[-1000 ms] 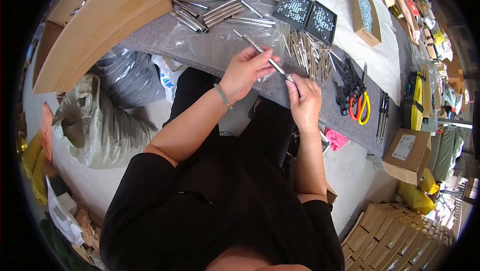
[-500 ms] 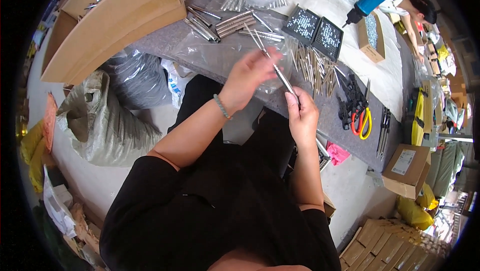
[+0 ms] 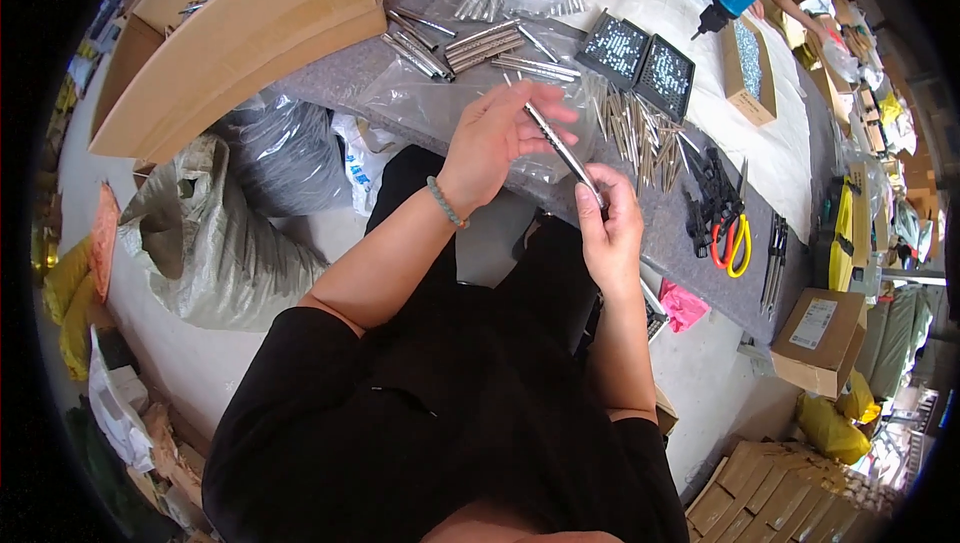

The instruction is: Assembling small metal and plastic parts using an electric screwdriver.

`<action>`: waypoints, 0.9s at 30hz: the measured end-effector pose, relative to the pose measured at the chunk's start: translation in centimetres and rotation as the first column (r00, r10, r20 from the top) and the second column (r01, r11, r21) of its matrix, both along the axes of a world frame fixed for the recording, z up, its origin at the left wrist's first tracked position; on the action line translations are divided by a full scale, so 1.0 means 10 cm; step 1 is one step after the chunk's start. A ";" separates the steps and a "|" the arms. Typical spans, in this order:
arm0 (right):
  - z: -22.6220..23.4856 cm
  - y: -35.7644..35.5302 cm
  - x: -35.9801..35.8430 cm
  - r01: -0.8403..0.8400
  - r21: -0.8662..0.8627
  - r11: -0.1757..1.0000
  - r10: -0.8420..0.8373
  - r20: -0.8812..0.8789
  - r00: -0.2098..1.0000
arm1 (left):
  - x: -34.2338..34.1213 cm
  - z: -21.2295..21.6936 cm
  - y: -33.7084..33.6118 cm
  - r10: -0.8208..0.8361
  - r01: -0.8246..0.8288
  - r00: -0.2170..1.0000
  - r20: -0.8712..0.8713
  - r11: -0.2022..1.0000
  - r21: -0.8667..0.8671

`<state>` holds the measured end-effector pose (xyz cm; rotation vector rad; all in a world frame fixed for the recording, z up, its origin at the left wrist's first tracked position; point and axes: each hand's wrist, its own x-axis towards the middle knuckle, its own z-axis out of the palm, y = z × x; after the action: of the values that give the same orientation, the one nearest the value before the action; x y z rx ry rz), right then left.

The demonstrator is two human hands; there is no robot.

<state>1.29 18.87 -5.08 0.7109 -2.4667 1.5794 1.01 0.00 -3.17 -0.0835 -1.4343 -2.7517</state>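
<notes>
Silver tube (image 3: 560, 148) slants from pinching right hand (image 3: 615, 233) to left hand (image 3: 485, 143), whose fingers' hold is unclear.

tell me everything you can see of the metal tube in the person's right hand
The tube is slim, straight, silvery and shiny, apparently metal, with dark marks or holes along it. It slants from upper left to lower right in the picture, held at the near edge of the grey table. The right hand grips its lower end; the left hand is at its upper part, fingers blurred, so contact there is unclear.
</notes>
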 end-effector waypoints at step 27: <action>0.22 0.30 0.52 0.121 0.104 0.987 -0.090 -0.268 0.959 | 0.65 -0.22 0.49 0.062 -0.052 0.998 -0.018 0.940 0.338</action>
<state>6.54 21.84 -2.91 0.7385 -2.3735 1.2204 7.52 4.93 -5.35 -0.0687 -0.9225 -2.8862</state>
